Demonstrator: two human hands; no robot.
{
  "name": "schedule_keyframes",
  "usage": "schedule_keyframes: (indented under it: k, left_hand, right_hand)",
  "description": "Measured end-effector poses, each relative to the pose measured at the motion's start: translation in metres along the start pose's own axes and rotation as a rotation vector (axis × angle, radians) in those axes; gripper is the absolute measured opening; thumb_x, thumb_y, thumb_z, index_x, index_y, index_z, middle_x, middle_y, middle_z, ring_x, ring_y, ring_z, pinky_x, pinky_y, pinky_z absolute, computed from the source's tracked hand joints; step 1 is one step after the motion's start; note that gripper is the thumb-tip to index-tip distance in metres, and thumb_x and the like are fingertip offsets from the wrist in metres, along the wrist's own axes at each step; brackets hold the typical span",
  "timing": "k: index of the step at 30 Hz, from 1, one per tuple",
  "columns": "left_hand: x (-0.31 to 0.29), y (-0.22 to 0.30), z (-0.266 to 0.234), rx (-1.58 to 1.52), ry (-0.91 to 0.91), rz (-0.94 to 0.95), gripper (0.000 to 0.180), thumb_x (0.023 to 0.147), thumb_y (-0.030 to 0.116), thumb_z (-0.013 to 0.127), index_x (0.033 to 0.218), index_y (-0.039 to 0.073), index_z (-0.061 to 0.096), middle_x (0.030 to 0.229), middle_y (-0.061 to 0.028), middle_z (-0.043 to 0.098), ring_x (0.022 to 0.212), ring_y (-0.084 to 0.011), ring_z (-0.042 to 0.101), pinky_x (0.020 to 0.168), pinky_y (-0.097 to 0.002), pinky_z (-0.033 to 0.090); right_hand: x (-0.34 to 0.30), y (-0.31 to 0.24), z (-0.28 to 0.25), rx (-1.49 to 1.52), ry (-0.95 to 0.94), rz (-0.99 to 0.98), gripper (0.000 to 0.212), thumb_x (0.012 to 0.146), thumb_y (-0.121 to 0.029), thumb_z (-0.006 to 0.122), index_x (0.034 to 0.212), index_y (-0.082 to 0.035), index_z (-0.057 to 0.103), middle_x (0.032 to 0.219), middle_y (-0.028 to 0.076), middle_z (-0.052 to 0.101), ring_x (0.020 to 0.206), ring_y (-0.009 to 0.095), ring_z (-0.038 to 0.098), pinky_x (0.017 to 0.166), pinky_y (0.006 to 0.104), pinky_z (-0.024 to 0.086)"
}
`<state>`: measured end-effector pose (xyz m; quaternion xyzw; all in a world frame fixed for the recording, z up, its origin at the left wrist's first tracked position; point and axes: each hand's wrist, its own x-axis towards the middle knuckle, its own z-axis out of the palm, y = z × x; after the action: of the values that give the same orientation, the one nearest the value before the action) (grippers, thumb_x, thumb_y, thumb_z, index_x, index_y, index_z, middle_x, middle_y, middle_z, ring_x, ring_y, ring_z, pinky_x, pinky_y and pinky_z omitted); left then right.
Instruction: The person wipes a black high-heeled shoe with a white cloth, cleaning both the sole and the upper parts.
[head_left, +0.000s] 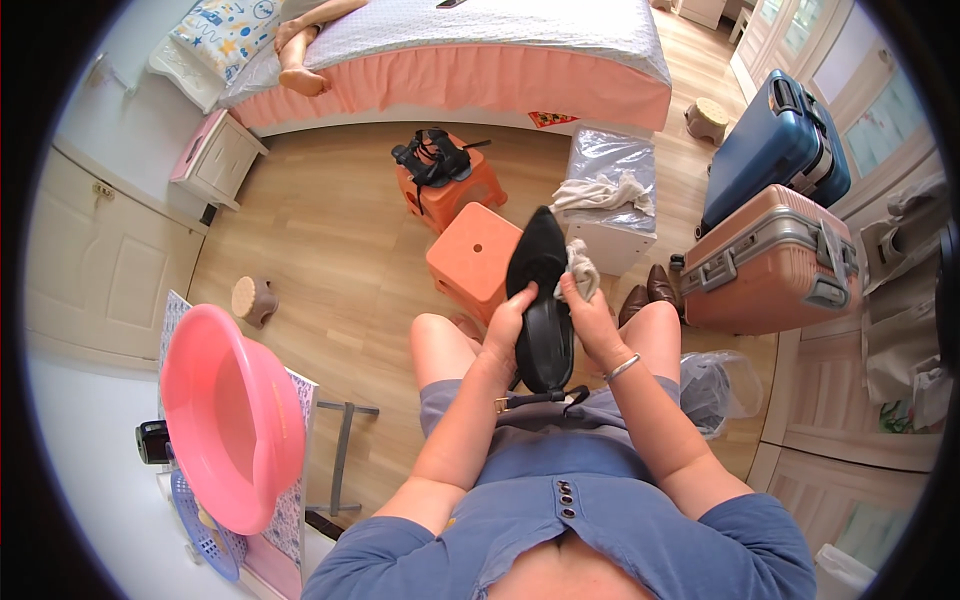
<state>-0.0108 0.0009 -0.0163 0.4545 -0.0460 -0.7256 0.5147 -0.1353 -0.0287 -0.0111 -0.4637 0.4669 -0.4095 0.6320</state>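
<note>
A black pointed shoe [543,345] with a buckled ankle strap [530,401] is held over my lap, its toe pointing away from me. My left hand [508,322] grips its left side, with the thumb over the opening. At the shoe's right side, my right hand [592,322] is closed on a crumpled beige cloth [581,270], which lies against the shoe near its toe. A silver bangle circles my right wrist. The strap hangs loose at the heel end.
Ahead stand an orange stool [474,250] and another bearing black straps [437,160]. A white box [612,235] carries another cloth. Brown leather shoes [648,295] and two suitcases [770,260] stand right. A pink basin [285,440] is at left; a person's legs rest on the bed [480,90].
</note>
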Motion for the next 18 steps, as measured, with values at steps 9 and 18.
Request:
schedule_keyframes:
  k: [9, 18]
  left_hand:
    - [0.004, 0.021, -0.025, -0.411, -0.554, -0.173, 0.043, 0.089, 0.040, 0.035, 0.093, 0.000, 0.050, 0.070, -0.0083, 0.048, 0.059, -0.0212, 0.045, 0.063, -0.0353, 0.038]
    - [0.013, -0.001, -0.023, -0.504, -0.774, -0.230, 0.037, 0.090, 0.034, 0.034, 0.101, 0.002, 0.050, 0.087, -0.0148, 0.055, 0.074, -0.0270, 0.054, 0.072, -0.0398, 0.042]
  right_hand:
    - [-0.005, -0.036, -0.017, 0.240, 0.036, 0.128, 0.030, 0.086, -0.030, 0.052, 0.100, -0.004, 0.054, 0.085, -0.001, 0.055, 0.075, 0.006, 0.048, 0.066, 0.0208, 0.039]
    - [0.027, -0.047, 0.015, -0.484, -0.032, -0.648, 0.032, 0.080, -0.019, 0.057, 0.106, -0.001, 0.052, 0.118, 0.019, 0.047, 0.115, 0.034, 0.039, 0.096, 0.0369, 0.031]
